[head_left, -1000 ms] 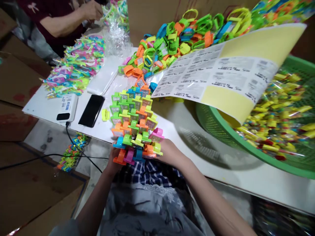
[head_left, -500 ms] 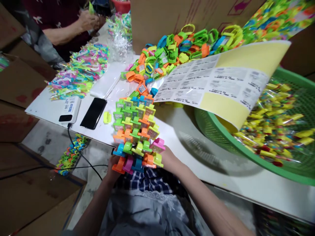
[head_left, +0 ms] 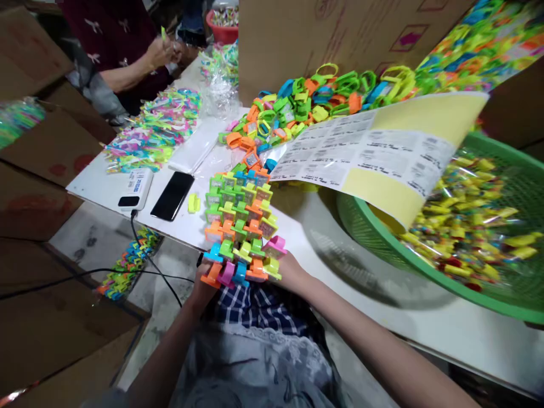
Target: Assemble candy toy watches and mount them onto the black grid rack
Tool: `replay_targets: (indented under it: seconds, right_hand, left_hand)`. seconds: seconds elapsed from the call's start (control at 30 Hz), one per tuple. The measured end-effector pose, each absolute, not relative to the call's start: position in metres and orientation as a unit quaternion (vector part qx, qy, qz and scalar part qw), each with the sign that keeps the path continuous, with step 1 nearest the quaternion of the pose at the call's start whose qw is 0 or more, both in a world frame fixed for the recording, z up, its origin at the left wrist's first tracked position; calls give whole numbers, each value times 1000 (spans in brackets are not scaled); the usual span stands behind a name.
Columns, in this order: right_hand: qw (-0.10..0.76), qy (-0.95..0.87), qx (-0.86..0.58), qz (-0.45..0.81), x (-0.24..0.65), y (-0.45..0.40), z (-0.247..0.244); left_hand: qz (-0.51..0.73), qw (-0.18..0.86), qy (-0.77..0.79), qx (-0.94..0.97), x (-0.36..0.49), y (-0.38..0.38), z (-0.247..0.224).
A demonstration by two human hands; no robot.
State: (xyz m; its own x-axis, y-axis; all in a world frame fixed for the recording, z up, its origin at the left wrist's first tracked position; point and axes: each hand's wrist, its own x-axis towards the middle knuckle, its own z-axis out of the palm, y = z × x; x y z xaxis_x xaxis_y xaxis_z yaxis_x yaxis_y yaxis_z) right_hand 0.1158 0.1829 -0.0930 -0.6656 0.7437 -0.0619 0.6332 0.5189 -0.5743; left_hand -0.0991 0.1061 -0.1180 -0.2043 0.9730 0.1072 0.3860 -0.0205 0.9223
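Note:
A block of brightly coloured toy watches (head_left: 240, 212), packed together in rows, reaches from the table over its near edge. At its near end, my left hand (head_left: 205, 276) is on the left side and my right hand (head_left: 291, 273) on the right. Both hands appear to grip the block, their fingers mostly hidden behind and under it. A single yellow plastic piece (head_left: 194, 203) lies just left of the block. Beyond the block spreads a heap of loose toy watches (head_left: 293, 107) in green, orange, blue and yellow.
A black phone (head_left: 172, 196) and a white power bank (head_left: 136, 190) with a cable lie left. A yellow-backed label sheet (head_left: 361, 147) leans over a green basket (head_left: 369, 226) of wrapped yellow items. A cardboard box (head_left: 331, 34) stands behind. Another person's hands (head_left: 164, 52) work far left.
The view has tilted and shifted, so the table things sit further right and most sit lower. Both hands stay at the block's near end, which appears slightly higher in the picture.

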Motion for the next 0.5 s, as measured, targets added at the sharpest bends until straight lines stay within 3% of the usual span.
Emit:
replay_targets:
  seconds: [0.13, 0.5]
  right_hand:
    - [83, -875, -376, 293, 116, 182, -84]
    - [100, -869, -382, 300, 111, 179, -87]
  left_hand:
    - [454, 264, 623, 580, -104, 102, -124]
    - [438, 277, 644, 562, -104, 101, -133]
